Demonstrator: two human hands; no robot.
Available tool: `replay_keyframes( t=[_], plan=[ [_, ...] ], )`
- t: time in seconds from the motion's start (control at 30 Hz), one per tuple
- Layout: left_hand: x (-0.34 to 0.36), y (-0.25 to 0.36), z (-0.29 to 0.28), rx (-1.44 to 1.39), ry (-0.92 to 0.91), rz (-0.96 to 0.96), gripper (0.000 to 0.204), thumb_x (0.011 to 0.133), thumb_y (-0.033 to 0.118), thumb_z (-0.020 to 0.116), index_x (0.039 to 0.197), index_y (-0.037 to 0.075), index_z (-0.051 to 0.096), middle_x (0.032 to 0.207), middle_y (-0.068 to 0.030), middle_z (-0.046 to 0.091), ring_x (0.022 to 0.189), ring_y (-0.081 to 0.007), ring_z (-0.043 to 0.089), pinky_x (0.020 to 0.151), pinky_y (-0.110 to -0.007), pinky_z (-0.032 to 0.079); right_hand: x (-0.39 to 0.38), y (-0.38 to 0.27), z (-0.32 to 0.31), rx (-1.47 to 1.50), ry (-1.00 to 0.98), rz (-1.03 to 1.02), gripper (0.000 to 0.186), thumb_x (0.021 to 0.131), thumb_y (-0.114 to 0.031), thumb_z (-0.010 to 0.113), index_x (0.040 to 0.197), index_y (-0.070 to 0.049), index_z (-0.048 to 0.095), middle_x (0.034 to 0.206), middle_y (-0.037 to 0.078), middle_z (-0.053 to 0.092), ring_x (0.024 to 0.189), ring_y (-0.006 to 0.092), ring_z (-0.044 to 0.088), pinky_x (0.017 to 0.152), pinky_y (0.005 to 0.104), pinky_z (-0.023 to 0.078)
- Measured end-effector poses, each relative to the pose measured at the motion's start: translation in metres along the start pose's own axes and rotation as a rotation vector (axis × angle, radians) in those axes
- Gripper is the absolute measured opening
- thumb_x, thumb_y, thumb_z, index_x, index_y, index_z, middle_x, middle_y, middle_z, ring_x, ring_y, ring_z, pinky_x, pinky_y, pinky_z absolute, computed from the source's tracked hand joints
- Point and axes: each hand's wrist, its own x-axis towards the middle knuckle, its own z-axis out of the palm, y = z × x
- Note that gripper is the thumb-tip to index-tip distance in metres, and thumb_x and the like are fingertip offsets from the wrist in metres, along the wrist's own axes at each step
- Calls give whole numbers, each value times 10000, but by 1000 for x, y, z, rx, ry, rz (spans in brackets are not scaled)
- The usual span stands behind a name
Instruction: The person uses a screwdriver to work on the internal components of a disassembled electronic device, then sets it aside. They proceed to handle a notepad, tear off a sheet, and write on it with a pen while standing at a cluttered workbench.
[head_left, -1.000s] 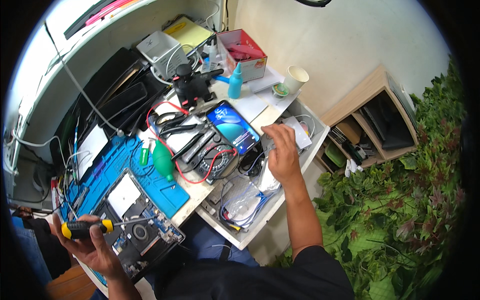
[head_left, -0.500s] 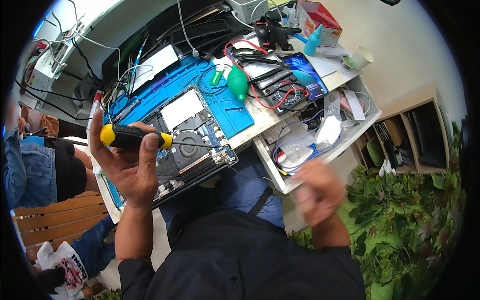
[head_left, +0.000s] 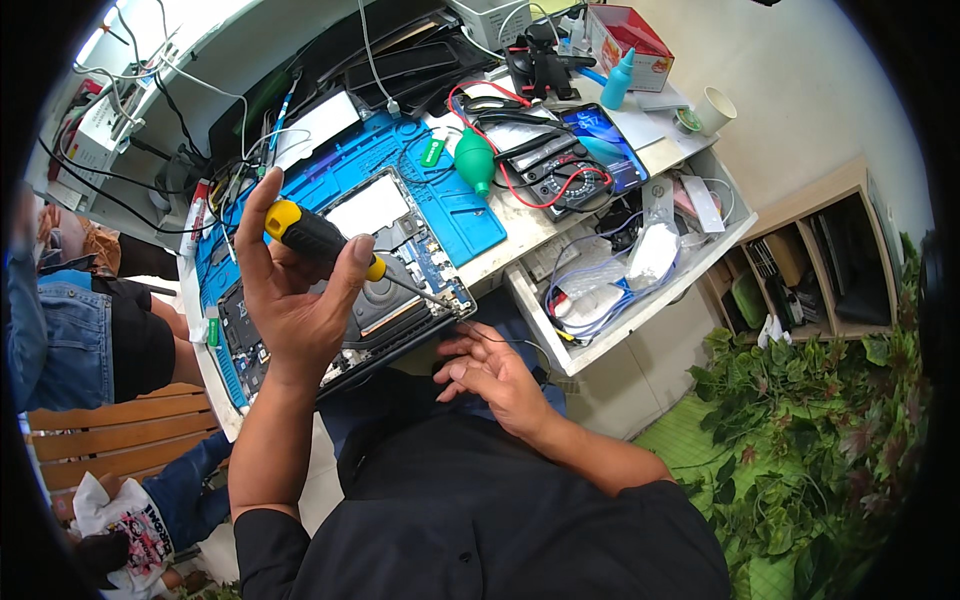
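Observation:
An opened laptop base with its circuit board and fan exposed lies at the bench's front edge. My left hand is closed around the handle of a yellow and black screwdriver above it. The shaft slants down to the right, and its tip is at the board's near right corner; whether it sits in a screw is too small to tell. Just below that corner is my right hand, palm partly up, fingers loosely bent and apart, with nothing visible in it. Part of the laptop is hidden behind my left hand.
Under the laptop spreads a blue work mat. A green air blower, multimeter and lit phone lie behind. An open drawer of cables juts out at right. Another person is at left.
My right hand has come left from beside the drawer to the laptop's front edge. The screwdriver handle has moved right and now slants more steeply, still in my left hand.

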Motion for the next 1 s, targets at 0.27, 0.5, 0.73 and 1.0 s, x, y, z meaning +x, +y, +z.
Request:
replay_keyframes(
  t=[0.27,0.5,0.73,1.0],
  plan=[
    [3,6,10,39,-36,-3,866,952,6,838,1653,39,331,1089,-87,687,919,-116,729,832,-280,628,2,-3,6,-18,-17,-39,662,1059,-37,638,1641,-16,325,1381,206,601,1153,258,686,900,416,639],
    [4,2,15,76,-28,29,873,940,11,850,1644,25,334,1053,-86,693,891,-122,741,783,-277,643,3,-3,5,-26,-22,-47,656,1064,-44,639,1640,-17,326,1384,218,603,1147,252,682,897,405,634],
    [4,5,15,139,-63,75,878,932,6,855,1641,17,337,1185,-126,670,888,-126,747,775,-266,648,4,-6,7,-8,-14,-55,660,1057,-39,661,1622,2,323,1360,202,607,1100,213,680,876,355,631],
    [6,15,19,279,-142,249,871,824,93,976,1531,2,475,1374,-192,672,960,-153,771,751,-279,671,15,-2,8,14,31,-112,442,1076,-66,636,1478,25,474,1259,163,656,1076,228,704,856,400,660]
  ],
)
